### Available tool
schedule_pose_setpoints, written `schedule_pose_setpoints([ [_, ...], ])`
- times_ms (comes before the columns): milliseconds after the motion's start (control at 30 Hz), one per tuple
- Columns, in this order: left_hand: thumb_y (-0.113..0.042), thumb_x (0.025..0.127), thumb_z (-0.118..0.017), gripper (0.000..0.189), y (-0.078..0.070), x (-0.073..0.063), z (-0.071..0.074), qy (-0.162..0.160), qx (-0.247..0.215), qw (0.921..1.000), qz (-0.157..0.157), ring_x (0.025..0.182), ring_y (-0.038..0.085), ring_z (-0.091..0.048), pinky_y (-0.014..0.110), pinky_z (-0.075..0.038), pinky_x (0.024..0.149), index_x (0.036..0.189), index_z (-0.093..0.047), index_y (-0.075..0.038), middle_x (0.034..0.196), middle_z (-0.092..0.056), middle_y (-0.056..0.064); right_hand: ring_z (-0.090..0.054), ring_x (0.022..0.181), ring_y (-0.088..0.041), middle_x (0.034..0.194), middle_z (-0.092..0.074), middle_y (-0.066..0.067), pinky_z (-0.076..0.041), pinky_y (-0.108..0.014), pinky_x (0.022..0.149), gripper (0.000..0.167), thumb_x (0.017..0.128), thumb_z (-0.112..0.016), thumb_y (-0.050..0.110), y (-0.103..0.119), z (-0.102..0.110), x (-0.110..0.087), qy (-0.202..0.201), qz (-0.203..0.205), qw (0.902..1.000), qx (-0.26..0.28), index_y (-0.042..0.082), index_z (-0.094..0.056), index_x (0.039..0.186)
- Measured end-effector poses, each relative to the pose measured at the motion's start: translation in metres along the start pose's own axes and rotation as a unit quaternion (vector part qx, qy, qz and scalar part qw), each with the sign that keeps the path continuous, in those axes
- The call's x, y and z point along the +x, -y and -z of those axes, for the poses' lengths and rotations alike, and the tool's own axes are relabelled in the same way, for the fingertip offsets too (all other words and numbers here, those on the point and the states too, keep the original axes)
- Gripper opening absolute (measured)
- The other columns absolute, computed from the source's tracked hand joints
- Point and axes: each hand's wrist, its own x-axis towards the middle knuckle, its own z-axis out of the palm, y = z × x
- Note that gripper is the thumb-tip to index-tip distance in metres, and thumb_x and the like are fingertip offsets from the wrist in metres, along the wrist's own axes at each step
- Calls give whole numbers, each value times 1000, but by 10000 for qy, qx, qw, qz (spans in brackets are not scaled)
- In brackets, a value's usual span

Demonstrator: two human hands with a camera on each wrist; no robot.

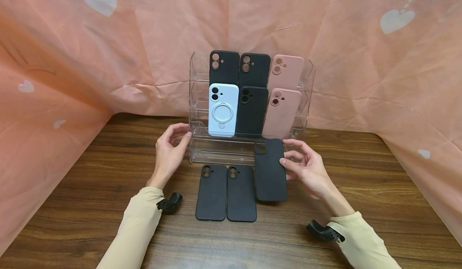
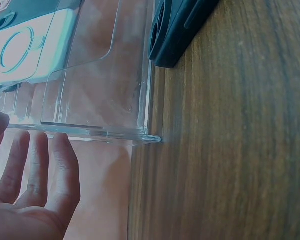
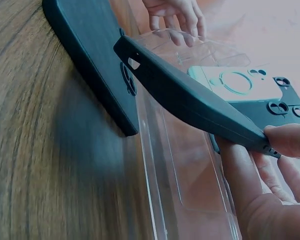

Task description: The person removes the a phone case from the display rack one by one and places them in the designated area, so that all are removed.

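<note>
My right hand (image 1: 310,168) pinches a black phone case (image 1: 270,176) by its right edge, thumb on the near face. In the right wrist view this case (image 3: 190,100) shows edge-on, raised above the table. My left hand (image 1: 171,148) is at the left side of a clear acrylic display rack (image 1: 220,156); in the left wrist view its fairly straight fingers (image 2: 62,165) meet the side panel. Two more black phone cases, a left one (image 1: 211,193) and a right one (image 1: 242,195), lie side by side on the table before the rack.
The rack's upper tiers hold a white case with a ring (image 1: 222,112), several black cases (image 1: 252,112) and two pink ones, the lower (image 1: 281,114) in front of the upper (image 1: 288,70). Pink cloth (image 1: 151,60) with hearts hangs behind the wooden table (image 1: 119,160).
</note>
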Motion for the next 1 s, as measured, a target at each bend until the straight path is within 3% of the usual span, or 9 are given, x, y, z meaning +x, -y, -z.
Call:
schedule_pose_setpoints([
  [433, -16, 98, -70, 24, -1, 1, -1, -3, 43, 10000, -18, 90, 9, -70, 36, -65, 69, 121, -69, -11, 116, -71, 11, -69, 70, -6, 95, -69, 8, -61, -27, 54, 48, 94, -69, -2, -5, 10, -12, -115, -360, 9979, -524, 20, -56, 134],
  [700, -15, 98, -70, 23, 0, 1, -1, 0, 104, 9999, -50, 92, 13, -70, 29, -64, 66, 120, -69, -11, 115, -71, 11, -72, 69, -9, 95, -71, 6, -62, -29, 55, 47, 94, -70, -2, -10, 15, -19, -33, -349, 9977, -572, 17, -56, 135],
  [1000, -13, 97, -70, 23, 1, 1, 0, 0, 23, 10000, -41, 88, 7, -70, 24, -62, 65, 120, -70, -9, 114, -71, 14, -72, 71, -9, 95, -74, 7, -62, -29, 58, 48, 93, -71, 0, -14, 17, -21, -141, -411, 9953, -862, 15, -56, 135],
])
